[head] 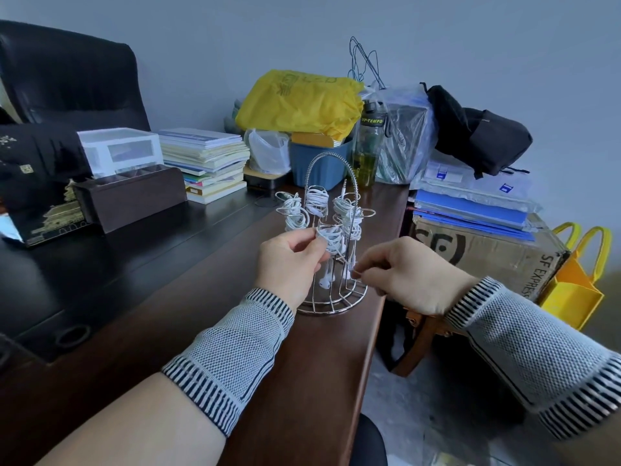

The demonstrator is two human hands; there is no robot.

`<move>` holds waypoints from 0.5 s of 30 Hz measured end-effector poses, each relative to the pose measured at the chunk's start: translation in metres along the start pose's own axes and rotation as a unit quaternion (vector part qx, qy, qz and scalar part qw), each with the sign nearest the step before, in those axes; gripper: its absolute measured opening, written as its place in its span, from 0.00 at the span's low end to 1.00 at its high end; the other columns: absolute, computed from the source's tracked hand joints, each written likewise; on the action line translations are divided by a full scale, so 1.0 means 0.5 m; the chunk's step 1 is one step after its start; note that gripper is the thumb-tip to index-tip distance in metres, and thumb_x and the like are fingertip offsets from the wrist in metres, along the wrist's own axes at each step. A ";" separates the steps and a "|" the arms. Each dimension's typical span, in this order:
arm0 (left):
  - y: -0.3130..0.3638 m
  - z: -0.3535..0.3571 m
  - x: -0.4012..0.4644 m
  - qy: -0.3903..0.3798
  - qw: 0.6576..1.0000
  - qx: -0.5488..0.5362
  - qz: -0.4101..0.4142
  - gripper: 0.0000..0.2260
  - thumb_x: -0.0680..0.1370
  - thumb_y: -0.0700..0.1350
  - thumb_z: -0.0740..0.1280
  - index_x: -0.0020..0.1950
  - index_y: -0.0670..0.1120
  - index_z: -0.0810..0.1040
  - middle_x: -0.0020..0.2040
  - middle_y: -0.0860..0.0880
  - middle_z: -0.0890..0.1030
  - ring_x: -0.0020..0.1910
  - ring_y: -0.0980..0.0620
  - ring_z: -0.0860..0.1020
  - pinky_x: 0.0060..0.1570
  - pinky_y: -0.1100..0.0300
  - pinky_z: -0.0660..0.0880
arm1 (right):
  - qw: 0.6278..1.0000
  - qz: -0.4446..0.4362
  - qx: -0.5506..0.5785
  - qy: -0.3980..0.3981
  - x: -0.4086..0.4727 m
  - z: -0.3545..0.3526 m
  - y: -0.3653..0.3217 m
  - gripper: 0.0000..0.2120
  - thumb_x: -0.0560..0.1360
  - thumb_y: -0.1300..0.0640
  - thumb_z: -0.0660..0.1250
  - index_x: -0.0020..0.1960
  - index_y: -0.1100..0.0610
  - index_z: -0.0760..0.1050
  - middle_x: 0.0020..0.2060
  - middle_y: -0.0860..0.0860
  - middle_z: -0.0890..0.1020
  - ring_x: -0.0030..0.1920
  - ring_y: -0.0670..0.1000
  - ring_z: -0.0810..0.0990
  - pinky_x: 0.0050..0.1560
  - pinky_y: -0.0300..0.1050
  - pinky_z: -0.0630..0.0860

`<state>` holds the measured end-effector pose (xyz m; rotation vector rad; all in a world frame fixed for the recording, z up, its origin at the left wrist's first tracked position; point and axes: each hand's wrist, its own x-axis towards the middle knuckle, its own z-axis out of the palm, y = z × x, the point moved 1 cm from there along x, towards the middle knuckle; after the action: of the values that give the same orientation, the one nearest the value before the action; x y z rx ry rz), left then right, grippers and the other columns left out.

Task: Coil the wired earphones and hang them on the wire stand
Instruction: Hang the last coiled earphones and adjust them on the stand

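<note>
A silver wire stand (332,299) with a looped handle sits near the right edge of the dark wooden desk (188,314). Several coiled white earphones hang on its ring arms (317,198). My left hand (290,262) pinches the nearest coil of white earphones (331,238) at the stand's front, with the earbuds (325,282) dangling below. My right hand (403,275) pinches a thin stretch of that cable just right of the stand's lower part.
Behind the stand are a blue bin (319,163), a yellow bag (299,102), a green-tinted bottle (368,146) and stacked books (208,163). A brown desk organiser (134,200) sits left. A cardboard box (487,253) and a yellow tote (571,287) stand off the desk's right edge.
</note>
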<state>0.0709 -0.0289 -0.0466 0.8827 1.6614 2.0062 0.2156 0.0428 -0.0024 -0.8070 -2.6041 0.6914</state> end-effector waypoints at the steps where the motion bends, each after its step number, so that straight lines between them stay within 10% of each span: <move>1: -0.002 0.000 0.001 -0.002 1.000 0.005 0.002 0.12 0.76 0.38 0.70 0.39 0.55 0.80 0.36 0.52 0.85 0.39 0.56 0.84 0.45 0.59 0.81 | 1.000 -0.009 0.028 -0.006 -0.004 -0.001 -0.006 0.05 0.75 0.60 0.68 0.45 0.57 0.83 0.25 0.44 0.76 0.25 0.39 0.71 0.31 0.30 0.68; 6: -0.015 0.004 0.007 0.000 1.000 -0.004 -0.015 0.08 0.77 0.38 0.70 0.54 0.45 0.82 0.38 0.52 0.85 0.39 0.56 0.83 0.44 0.59 0.79 | 0.993 -0.115 -0.027 0.028 0.012 -0.031 -0.080 0.07 0.76 0.57 0.66 0.42 0.56 0.81 0.28 0.45 0.77 0.27 0.41 0.72 0.31 0.31 0.69; 15: -0.012 0.006 0.006 0.004 1.000 0.012 -0.001 0.08 0.75 0.39 0.71 0.46 0.54 0.81 0.31 0.54 0.83 0.38 0.54 0.84 0.46 0.55 0.82 | 0.943 -0.208 -0.255 0.048 0.124 -0.084 -0.222 0.13 0.75 0.54 0.62 0.46 0.61 0.81 0.42 0.58 0.83 0.45 0.56 0.79 0.49 0.49 0.76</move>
<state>0.0700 -0.0234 -0.0514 0.8823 1.6941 1.9932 0.1364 0.0145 0.1018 -0.3692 -2.7584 -0.1463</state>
